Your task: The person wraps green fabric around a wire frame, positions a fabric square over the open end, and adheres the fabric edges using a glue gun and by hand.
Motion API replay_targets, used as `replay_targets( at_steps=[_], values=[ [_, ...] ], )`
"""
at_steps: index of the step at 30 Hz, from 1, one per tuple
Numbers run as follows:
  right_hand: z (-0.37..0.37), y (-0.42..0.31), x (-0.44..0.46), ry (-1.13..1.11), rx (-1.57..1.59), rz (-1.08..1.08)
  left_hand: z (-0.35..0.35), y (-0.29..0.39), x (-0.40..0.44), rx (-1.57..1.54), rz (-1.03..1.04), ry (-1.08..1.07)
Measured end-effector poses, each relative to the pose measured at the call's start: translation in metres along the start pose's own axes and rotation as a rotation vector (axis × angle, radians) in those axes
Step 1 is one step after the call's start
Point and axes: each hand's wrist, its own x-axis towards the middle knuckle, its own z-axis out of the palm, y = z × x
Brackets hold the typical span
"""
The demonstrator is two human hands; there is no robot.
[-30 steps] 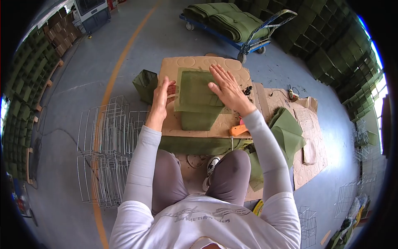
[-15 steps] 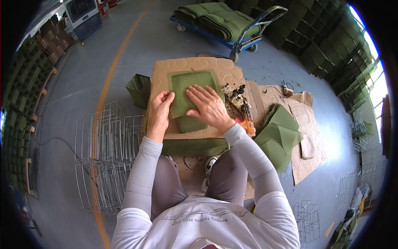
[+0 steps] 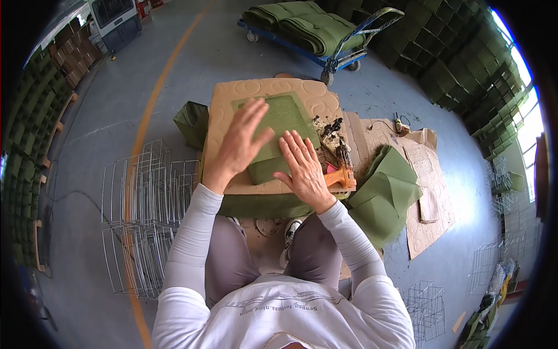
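Note:
A green sheet of felt-like fabric (image 3: pixel 280 121) lies flat on a cardboard-topped work surface (image 3: pixel 232 90) in front of me. Over its left edge is my left hand (image 3: pixel 239 142), fingers stretched out and holding nothing; whether it touches the sheet I cannot tell. Fingers extended, my right hand (image 3: pixel 303 168) lies on the lower right part of the sheet. Just right of that hand is a brush with an orange handle (image 3: pixel 342 176), its bristles dark and pointing away from me. Behind the brush, black sticky-looking residue (image 3: pixel 332 128) covers a pale scrap.
Green folded fabric pieces (image 3: pixel 386 195) lie to the right on cardboard. Wire frames (image 3: pixel 145 215) stand at the left, near a green box-shaped piece (image 3: pixel 192 123). A blue trolley (image 3: pixel 325 58) with green sheets is beyond the work surface.
My left hand has let go of the sheet's left edge, moved up and forward, and opened. My right hand has slid toward me and slightly right across the fabric.

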Motion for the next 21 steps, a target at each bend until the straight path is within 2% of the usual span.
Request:
replay_targets(
  at_steps=[2,4,8,10,11,13,14,16,18,21],
  values=[
    [0.000,0.007,-0.014,0.031,0.066,0.058,0.012,0.004,-0.009,0.221,0.181,-0.236],
    [-0.004,0.019,-0.038,0.074,0.077,0.108,0.013,0.005,-0.020,0.318,0.220,-0.286],
    [0.038,0.090,-0.113,0.421,0.273,0.700,0.014,0.006,-0.025,0.508,0.275,-0.334],
    [0.061,0.123,-0.159,0.357,0.387,0.973,0.017,0.006,-0.027,0.494,0.270,-0.318],
    [0.077,0.137,-0.179,0.361,0.383,0.979,0.019,0.006,-0.025,0.485,0.266,-0.292],
    [0.093,0.151,-0.203,0.497,0.884,1.240,0.020,0.005,-0.025,0.490,0.275,-0.282],
    [0.095,0.151,-0.208,0.504,0.881,1.252,0.021,0.005,-0.026,0.496,0.276,-0.271],
    [0.083,0.127,-0.195,0.672,1.253,1.354,0.020,0.008,-0.025,0.449,0.279,-0.271],
    [0.089,0.120,-0.198,0.587,1.359,1.451,0.020,0.009,-0.024,0.481,0.279,-0.258],
    [0.087,0.119,-0.181,0.528,1.426,1.426,0.022,0.007,-0.024,0.483,0.290,-0.259]
  ],
)
